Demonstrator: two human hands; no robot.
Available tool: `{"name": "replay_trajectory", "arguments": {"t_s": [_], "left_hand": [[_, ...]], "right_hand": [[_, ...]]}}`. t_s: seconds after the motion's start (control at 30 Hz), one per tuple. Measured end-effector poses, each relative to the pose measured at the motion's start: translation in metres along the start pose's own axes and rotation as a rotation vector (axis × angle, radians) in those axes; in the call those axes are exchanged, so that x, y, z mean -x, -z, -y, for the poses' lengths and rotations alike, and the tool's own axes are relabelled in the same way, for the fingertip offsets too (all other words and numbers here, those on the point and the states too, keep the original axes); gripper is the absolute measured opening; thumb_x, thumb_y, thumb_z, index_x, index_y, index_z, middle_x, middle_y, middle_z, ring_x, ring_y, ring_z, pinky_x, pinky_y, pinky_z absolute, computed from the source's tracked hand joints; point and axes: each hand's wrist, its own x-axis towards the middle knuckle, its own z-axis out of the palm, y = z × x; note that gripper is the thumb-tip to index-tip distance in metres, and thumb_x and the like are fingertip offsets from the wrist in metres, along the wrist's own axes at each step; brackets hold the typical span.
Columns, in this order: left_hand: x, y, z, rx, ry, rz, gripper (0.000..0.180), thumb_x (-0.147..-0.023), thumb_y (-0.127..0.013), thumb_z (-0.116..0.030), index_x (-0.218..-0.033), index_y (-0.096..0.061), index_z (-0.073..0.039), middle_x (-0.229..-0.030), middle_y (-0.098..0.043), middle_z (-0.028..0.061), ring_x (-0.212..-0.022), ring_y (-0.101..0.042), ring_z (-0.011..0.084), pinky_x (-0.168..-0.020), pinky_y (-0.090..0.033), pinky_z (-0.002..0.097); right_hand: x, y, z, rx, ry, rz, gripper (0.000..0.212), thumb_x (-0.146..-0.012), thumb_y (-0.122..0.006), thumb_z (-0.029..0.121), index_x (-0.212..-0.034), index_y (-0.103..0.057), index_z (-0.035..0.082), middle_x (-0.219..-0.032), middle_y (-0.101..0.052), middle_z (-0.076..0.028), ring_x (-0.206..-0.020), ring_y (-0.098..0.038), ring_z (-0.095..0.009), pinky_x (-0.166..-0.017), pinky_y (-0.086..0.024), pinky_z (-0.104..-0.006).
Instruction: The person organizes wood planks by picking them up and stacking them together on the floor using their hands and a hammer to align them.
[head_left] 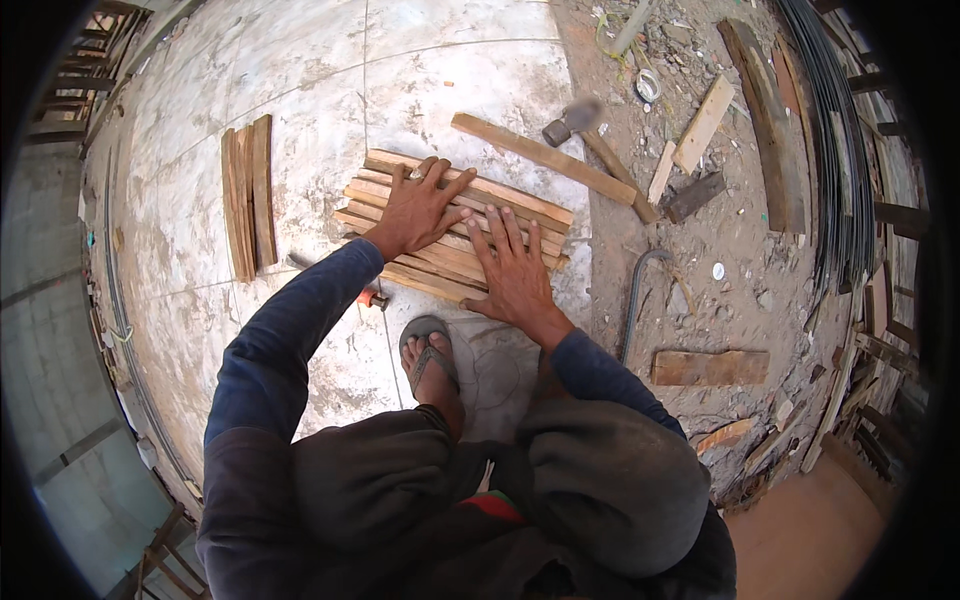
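Note:
Several narrow wooden strips (458,262) lie side by side on the pale concrete floor in front of me, their ends uneven. My left hand (415,212) rests on the strips toward their left end, fingers spread, with a ring on one finger. Farther right, my right hand (513,275) lies flat across the same strips, its thumb by the near edge. Neither hand is wrapped round anything. A single wooden batten (540,155) lies at a slant just beyond the strips. Partly behind my left forearm shows a tool with a red-orange part (372,298).
A smaller bunch of wooden strips (248,198) lies at the left. Beyond the batten is a hammer (600,150). On the dirt at right are wood offcuts (710,368), a bent steel bar (635,290), a thick timber (765,130) and dark rods (825,130). My sandalled foot (432,365) stands close.

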Motion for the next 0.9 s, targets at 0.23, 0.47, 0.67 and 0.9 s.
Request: {"name": "replay_trajectory", "arguments": {"t_s": [0.23,0.47,0.67,0.9], "left_hand": [[0.003,0.002,-0.006,-0.044,-0.022,-0.119,0.065,-0.098,-0.045,-0.055,-0.148,-0.041,-0.014,-0.139,-0.045,0.0198,-0.135,-0.039,0.0348,-0.103,-0.027,0.0614],[0.005,-0.001,-0.005,-0.052,-0.039,-0.167,0.061,-0.098,-0.046,-0.051,-0.144,-0.045,-0.011,-0.136,-0.047,0.0194,-0.129,-0.044,0.0359,-0.101,-0.029,0.0591],[0.002,0.0,-0.001,-0.023,-0.036,-0.131,0.061,-0.098,-0.047,-0.05,-0.145,-0.044,-0.012,-0.137,-0.046,0.0194,-0.13,-0.043,0.0356,-0.102,-0.029,0.0596],[0.002,-0.001,0.0,-0.057,-0.038,-0.131,0.061,-0.098,-0.046,-0.05,-0.146,-0.044,-0.012,-0.136,-0.046,0.0193,-0.13,-0.044,0.0351,-0.101,-0.03,0.0588]], "right_hand": [[-0.004,0.004,-0.006,0.038,0.004,0.006,0.121,-0.06,-0.081,0.065,-0.154,-0.027,0.01,-0.157,-0.027,-0.019,-0.145,-0.026,-0.037,-0.114,-0.021,-0.0619],[-0.007,0.006,-0.003,0.057,-0.01,0.025,0.124,-0.059,-0.082,0.064,-0.155,-0.024,0.011,-0.158,-0.025,-0.019,-0.146,-0.024,-0.037,-0.114,-0.019,-0.0627],[-0.003,-0.005,0.001,0.056,0.005,-0.029,0.121,-0.059,-0.084,0.06,-0.155,-0.026,0.013,-0.159,-0.021,-0.023,-0.147,-0.018,-0.045,-0.113,-0.015,-0.0681],[0.004,0.0,0.009,-0.037,0.037,0.002,0.12,-0.059,-0.085,0.054,-0.156,-0.026,0.018,-0.16,-0.017,-0.025,-0.146,-0.014,-0.051,-0.11,-0.011,-0.0735]]}}
